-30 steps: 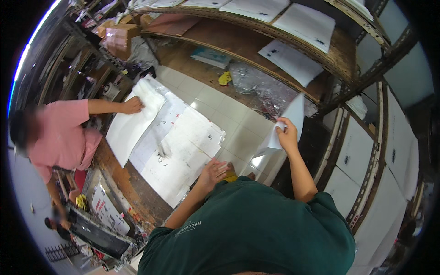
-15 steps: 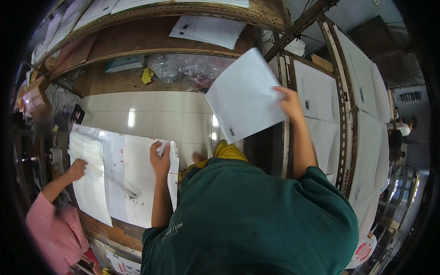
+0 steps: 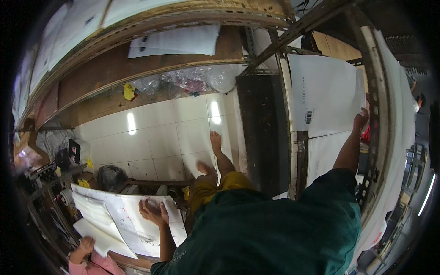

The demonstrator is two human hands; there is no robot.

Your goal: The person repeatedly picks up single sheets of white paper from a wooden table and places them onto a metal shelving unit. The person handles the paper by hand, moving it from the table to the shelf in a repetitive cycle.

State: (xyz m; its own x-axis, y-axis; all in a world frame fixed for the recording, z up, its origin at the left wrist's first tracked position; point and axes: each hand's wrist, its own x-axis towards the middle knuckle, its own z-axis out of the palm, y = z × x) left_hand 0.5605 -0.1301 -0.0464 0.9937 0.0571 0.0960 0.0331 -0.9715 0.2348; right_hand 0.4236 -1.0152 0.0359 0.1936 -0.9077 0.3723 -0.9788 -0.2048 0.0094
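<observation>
Sheet on shelf, right hand at its edge

White sheet [image 3: 326, 94] lies flat on shelf [image 3: 294, 158], near its far end, spanning from left edge toward right upright [image 3: 376, 101]. Right hand [image 3: 361, 119] at sheet's right edge; fingertips small, dim: pinch or mere touch, cannot tell. 2nd sheet [image 3: 322, 153] nearer, partly hidden by right arm. Left hand [image 3: 153, 212] empty, fingers loosely apart, over board's [image 3: 175, 217] far edge; contact unclear. Co-worker [image 3: 107, 264] cut off at lower edge.
</observation>
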